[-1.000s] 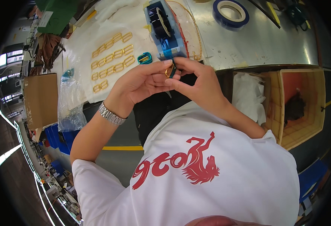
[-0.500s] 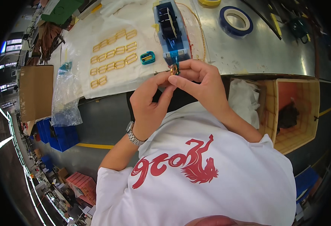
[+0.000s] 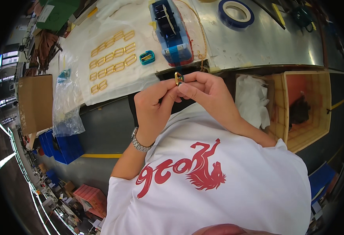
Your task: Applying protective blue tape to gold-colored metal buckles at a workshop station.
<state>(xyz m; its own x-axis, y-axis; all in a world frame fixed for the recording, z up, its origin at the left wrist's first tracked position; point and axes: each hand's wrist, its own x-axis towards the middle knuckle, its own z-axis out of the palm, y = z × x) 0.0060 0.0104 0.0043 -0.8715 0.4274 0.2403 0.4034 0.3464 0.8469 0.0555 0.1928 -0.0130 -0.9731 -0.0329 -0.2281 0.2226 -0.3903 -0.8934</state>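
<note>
A small gold rectangular buckle [image 3: 177, 79] is pinched between my two hands just off the table's near edge. Fingers and thumb of my left hand [image 3: 155, 102] close on its left side, and my right hand [image 3: 208, 94] grips its right side. A strip of blue tape [image 3: 176, 67] runs from the blue tape dispenser [image 3: 178, 45] down to the buckle. Fingertips partly hide where the tape meets the metal. Left of the dispenser lie several rows of similar gold frame buckles [image 3: 113, 54] on a white sheet. Beside them sits a small teal box [image 3: 147, 57] with gold pieces inside.
A blue tape roll [image 3: 247, 22] lies on the metal tabletop [image 3: 266, 51]. Below at right stands an open wooden crate [image 3: 325, 113] near white bagged material [image 3: 252, 102]. Clear plastic bags [image 3: 68, 113] hang off the left edge beside a cardboard box [image 3: 35, 103].
Both hands, still holding the buckle, have drawn slightly away from the dispenser toward my body. More of the blue tape now shows between them. The view has shifted a little.
</note>
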